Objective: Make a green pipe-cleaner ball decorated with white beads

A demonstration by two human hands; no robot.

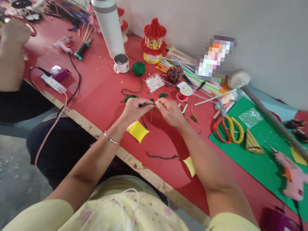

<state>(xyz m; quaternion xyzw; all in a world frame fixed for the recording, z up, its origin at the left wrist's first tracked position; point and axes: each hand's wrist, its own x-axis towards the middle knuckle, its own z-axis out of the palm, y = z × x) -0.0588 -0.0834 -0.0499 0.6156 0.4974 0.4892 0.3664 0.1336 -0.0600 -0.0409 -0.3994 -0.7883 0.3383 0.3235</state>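
My left hand (137,110) and my right hand (169,111) meet above the red tabletop, fingertips pinched close together. Between them runs a short piece of dark green yarn (152,102), mostly covered by the fingers. A thin strand hangs down below the fingertips. Close under my left hand lies a yellow pillow-shaped packet (138,131); another yellow piece (190,166) is partly hidden by my right forearm. A loose dark yarn length (162,156) rests near the table edge. Beyond the hands are a green yarn ball (138,69), a bag of white beads (154,82) and a red thread spool (185,92).
A tall white bottle (109,20) and a metal cup (121,63) stand behind. Scissors (227,128), a pink glue gun (291,174) and a stick (280,124) lie on green sheet at right. A co-worker's hand (15,35) is at left, near cables.
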